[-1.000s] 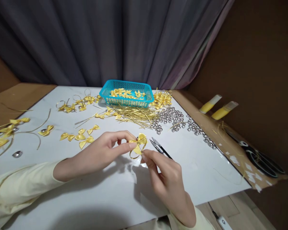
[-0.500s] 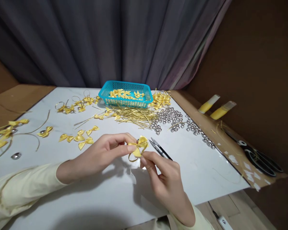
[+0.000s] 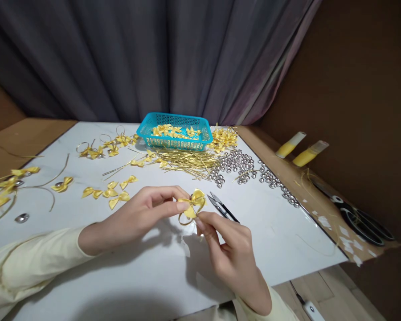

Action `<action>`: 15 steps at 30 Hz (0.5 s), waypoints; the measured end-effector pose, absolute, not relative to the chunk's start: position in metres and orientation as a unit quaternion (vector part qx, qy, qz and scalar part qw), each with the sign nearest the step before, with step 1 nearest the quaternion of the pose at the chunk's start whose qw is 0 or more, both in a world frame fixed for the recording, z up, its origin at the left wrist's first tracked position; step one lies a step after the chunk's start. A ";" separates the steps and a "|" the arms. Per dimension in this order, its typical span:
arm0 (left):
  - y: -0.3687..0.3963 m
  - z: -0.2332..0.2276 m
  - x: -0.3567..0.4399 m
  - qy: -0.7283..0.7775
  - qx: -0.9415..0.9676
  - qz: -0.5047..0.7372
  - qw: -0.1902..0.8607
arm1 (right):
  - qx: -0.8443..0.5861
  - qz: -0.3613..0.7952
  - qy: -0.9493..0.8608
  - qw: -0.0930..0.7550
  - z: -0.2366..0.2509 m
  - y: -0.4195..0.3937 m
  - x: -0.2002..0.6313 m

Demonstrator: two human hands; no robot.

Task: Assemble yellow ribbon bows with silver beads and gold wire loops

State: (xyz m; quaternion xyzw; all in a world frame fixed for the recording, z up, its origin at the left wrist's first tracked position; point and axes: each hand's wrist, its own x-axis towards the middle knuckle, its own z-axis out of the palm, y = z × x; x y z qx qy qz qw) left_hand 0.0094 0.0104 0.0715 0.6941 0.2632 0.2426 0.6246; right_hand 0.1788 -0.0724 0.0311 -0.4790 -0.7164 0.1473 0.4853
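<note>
Pinching yellow bow (image 3: 198,196) between thumb and finger of left hand (image 3: 138,213), above surface (image 3: 280,249), well in from edges; gripping apparently gold cord (image 3: 185,224) in closed fingertips of right hand (image 3: 230,243). Judging part done: looped, not clearly tight. Counting probably done: looped bows (image 3: 94,153) near back-left corner. Counting as remaining: plain bows in basket (image 3: 153,141) at back edge.

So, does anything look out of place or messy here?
Yes: one silver heart-shaped bead lies alone at left, away from the bead pile at right. White scraps also litter the brown border near the black-handled scissors, looking untidy.
</note>
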 end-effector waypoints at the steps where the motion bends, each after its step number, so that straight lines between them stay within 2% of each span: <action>1: 0.011 0.071 0.009 0.262 0.690 0.238 0.631 | -0.480 0.145 -0.717 0.484 0.031 -0.073 0.179; 15: 0.012 0.067 0.009 0.260 0.620 0.195 0.714 | -0.490 0.105 -0.722 0.477 0.032 -0.074 0.177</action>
